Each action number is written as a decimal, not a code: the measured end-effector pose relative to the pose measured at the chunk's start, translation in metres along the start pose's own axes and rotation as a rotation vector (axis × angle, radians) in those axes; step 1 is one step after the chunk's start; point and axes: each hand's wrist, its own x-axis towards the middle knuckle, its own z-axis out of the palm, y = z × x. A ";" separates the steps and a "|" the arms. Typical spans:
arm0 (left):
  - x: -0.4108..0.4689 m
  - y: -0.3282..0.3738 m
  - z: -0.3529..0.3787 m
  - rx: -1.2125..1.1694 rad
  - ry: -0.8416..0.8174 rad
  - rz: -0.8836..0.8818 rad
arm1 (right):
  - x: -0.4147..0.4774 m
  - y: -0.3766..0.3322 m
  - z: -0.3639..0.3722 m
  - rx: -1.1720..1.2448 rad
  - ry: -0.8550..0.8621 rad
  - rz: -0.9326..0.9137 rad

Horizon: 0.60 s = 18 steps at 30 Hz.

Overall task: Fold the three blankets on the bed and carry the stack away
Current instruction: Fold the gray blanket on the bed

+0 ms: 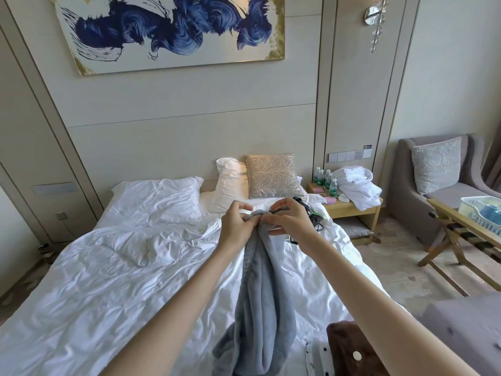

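Note:
A pale grey-blue fleece blanket (257,308) hangs in long folds over the white bed (108,280), lifted by its top edge. My left hand (235,223) and my right hand (290,218) pinch that edge close together, almost touching, with both arms stretched forward. At the bottom right lies a brown blanket (349,346) with a white dot on it. Beside it, a strip of white fabric with black dots (317,359) shows. Its full extent is hidden by my right arm.
White pillows (160,196) and a patterned cushion (273,176) lie at the headboard. Black cables (311,213) sit behind my right hand. A bedside table (352,207) carries bottles and white robes. A grey armchair, a folding rack with a basket (477,213) and a grey ottoman (466,329) stand right.

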 end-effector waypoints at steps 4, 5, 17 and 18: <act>-0.004 0.002 -0.009 -0.161 -0.254 -0.093 | 0.000 -0.009 -0.003 -0.013 -0.069 0.033; -0.006 0.002 -0.011 -0.166 -0.299 -0.080 | 0.001 -0.012 -0.004 0.005 -0.099 0.047; 0.015 0.019 -0.047 -0.141 -0.281 0.060 | 0.008 -0.006 -0.023 -0.620 -0.163 -0.287; 0.018 0.020 -0.050 -0.144 -0.253 0.071 | 0.010 -0.001 -0.026 -0.692 -0.166 -0.275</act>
